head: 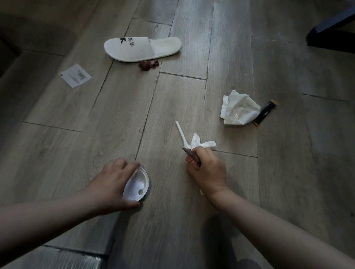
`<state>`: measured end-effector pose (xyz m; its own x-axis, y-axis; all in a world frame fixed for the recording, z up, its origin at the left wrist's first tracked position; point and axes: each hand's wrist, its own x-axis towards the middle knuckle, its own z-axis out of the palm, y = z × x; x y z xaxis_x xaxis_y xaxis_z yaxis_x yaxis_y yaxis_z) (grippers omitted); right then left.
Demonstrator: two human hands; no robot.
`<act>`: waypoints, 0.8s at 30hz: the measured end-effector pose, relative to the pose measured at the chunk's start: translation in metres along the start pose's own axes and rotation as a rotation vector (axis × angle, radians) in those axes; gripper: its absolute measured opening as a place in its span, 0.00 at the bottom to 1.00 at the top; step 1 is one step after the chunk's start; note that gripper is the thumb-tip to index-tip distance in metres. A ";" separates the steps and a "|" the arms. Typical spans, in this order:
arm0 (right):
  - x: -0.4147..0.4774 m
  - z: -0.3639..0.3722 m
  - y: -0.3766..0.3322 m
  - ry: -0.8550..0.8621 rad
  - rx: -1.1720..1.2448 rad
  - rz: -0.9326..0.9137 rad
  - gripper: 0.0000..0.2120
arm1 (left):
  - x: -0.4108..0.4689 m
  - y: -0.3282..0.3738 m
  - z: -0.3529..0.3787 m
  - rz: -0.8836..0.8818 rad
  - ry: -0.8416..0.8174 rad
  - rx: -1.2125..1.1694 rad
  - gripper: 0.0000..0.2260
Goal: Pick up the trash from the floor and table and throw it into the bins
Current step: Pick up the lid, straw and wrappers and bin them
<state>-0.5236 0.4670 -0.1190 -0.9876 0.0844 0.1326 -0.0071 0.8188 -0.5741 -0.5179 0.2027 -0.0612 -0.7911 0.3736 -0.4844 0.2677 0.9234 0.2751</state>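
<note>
Plastic lid [137, 184], one, is being grasped by the left grip [113, 185]; right grip [207, 171] is clutching one straw [180, 132], one tissue [202, 143], one wrapper [191, 156].

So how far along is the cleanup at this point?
Nothing looks binned; no bin is in view. In hand: the right hand grips a tissue, a straw and a brown scrap; the left hand grips a lid on the floor. Left: a slip, a brown wrapper by the slipper, crumpled paper and a black sachet.
</note>
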 end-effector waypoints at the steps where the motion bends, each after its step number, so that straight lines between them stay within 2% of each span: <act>1: 0.000 -0.001 0.000 0.006 0.022 0.014 0.07 | 0.000 0.000 0.000 0.002 -0.001 -0.004 0.50; 9: -0.003 -0.004 -0.006 -0.015 0.096 0.062 0.06 | -0.001 0.001 -0.002 0.000 -0.009 0.003 0.51; 13: 0.000 -0.008 -0.004 -0.023 0.174 0.115 0.04 | -0.001 0.002 -0.004 0.007 -0.032 -0.022 0.46; 18: -0.004 -0.022 -0.012 0.019 0.327 0.228 0.09 | -0.006 0.000 -0.005 0.015 -0.020 -0.058 0.44; 24: -0.004 -0.045 -0.028 -0.020 0.459 0.297 0.13 | -0.006 0.001 -0.020 0.004 0.016 -0.127 0.47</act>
<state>-0.5127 0.4692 -0.0668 -0.9603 0.2599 -0.1012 0.2088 0.4293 -0.8787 -0.5243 0.1994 -0.0417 -0.7992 0.3746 -0.4700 0.1996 0.9030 0.3804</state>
